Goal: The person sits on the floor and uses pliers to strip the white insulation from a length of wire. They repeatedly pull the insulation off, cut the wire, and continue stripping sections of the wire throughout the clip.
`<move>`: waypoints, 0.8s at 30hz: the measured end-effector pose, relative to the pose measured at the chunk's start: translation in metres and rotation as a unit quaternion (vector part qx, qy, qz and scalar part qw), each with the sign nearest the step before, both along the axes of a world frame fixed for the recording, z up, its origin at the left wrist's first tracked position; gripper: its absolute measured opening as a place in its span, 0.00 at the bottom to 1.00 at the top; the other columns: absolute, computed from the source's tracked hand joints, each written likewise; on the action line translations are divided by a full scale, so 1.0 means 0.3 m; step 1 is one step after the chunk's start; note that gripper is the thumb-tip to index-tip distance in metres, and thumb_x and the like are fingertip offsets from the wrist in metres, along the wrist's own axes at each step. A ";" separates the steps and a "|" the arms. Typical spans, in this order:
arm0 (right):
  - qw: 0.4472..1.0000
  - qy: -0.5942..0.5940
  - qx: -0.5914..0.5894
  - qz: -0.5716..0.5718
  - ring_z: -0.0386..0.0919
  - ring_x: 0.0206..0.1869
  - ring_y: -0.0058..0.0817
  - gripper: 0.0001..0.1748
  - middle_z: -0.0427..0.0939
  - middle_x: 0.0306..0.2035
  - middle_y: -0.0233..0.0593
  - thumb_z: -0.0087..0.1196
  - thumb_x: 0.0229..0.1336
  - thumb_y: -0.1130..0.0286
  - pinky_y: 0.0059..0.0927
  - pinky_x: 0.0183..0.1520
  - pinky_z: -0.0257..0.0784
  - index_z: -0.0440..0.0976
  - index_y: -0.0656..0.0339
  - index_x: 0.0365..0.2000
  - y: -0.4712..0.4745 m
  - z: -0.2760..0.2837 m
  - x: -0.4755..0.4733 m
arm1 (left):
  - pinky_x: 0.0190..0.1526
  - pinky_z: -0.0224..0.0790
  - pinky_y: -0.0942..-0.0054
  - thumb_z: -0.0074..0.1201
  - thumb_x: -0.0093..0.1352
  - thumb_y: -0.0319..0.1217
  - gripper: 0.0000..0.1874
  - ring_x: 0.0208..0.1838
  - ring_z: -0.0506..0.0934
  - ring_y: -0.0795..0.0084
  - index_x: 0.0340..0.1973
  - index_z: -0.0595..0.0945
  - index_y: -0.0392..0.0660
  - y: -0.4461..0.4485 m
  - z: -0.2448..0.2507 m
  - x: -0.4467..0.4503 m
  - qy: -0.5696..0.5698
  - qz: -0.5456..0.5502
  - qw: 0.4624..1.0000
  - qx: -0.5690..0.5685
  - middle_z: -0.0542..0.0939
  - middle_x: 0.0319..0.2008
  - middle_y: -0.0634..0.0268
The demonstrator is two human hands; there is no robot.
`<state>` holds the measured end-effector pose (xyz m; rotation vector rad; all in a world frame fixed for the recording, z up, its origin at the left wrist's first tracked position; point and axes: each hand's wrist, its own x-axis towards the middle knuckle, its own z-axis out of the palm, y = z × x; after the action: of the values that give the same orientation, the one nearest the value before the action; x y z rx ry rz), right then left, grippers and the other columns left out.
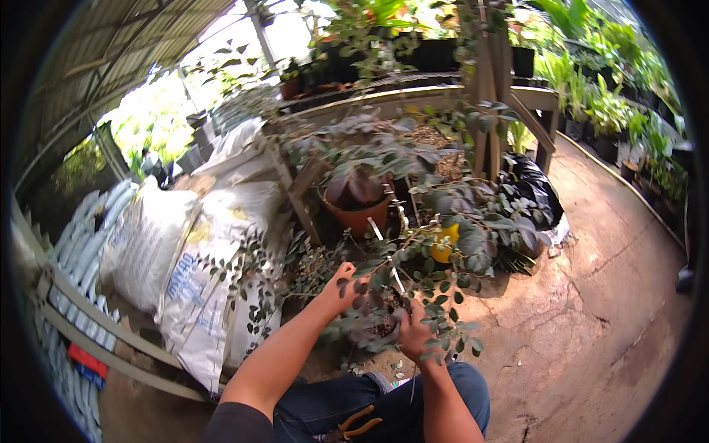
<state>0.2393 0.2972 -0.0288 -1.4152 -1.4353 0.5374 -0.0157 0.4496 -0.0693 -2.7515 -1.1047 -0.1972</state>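
Between my hands stands a leafy plant [382, 285] with small rounded leaves on trailing stems, its dark soil [385, 326] showing low among the foliage. My left hand [342, 288] reaches in from the left with curled fingers, partly covered by leaves; what it grips is hidden. Right beside the soil, my right hand [415, 335] is bent at the plant's base, blurred, and its grip is unclear. A thin pale strip [394, 274] runs down through the stems towards my right hand. On my lap lie pliers [359, 423] with orange handles.
A terracotta pot [357, 213] with dark leaves sits ahead, near a yellow object [445, 243]. Stuffed white sacks [207, 282] are at the left behind a rail [122, 340]. A wooden post [487, 111] and plant bench [410, 102] stand beyond. Cracked concrete floor [576, 332] extends right.
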 end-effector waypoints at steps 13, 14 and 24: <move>0.972 -0.156 -0.089 0.154 0.85 0.45 0.51 0.23 0.84 0.53 0.51 0.60 0.63 0.64 0.52 0.53 0.79 0.78 0.64 0.55 -0.003 -0.136 0.019 | 0.61 0.75 0.48 0.48 0.84 0.42 0.32 0.69 0.77 0.40 0.78 0.64 0.41 0.033 0.108 0.012 -0.144 0.133 0.890 -0.412 0.73 0.72 0.46; 0.974 -0.155 -0.075 0.149 0.85 0.43 0.51 0.21 0.84 0.50 0.50 0.60 0.63 0.64 0.51 0.50 0.79 0.78 0.64 0.54 -0.005 -0.142 0.016 | 0.63 0.73 0.47 0.47 0.84 0.41 0.29 0.71 0.73 0.38 0.77 0.67 0.43 0.014 0.149 0.047 -0.062 0.198 0.906 -0.370 0.70 0.74 0.47; 0.987 -0.068 0.142 0.030 0.83 0.32 0.51 0.09 0.84 0.31 0.48 0.56 0.68 0.68 0.51 0.35 0.77 0.82 0.61 0.39 -0.007 -0.208 -0.026 | 0.58 0.75 0.54 0.58 0.75 0.38 0.16 0.54 0.83 0.55 0.58 0.86 0.61 -0.053 0.142 0.050 -0.159 0.084 0.970 -0.162 0.86 0.52 0.60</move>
<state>0.2316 0.2952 -0.0912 -1.2010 -1.5983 0.2631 -0.0006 0.4338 -0.0268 -2.9551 -1.5703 -0.4903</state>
